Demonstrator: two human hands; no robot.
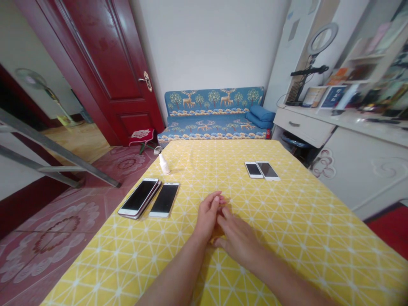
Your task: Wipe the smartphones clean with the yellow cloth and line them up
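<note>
My left hand (208,212) rests edge-down over the table, its fingers loosely bent and the thumb lying on top. Against it, fingertips meeting, is my right hand (237,236), with its thumb apart from the fingers. I see nothing held in either; the space between the palms is partly hidden. Left of my hands lies a white phone (165,199), dark screen up. Beside it another white-fronted phone (140,197) sits on top of a dark-edged device. A small white phone (254,169) and a larger white phone (268,171) lie side by side, farther right.
A small white bottle (164,165) stands near the left edge of the table with a yellow patterned cloth (216,163). Beyond are a blue sofa (213,127) and a red door (108,63). A cluttered white cabinet (360,144) borders the right; metal bars (60,155) stand left.
</note>
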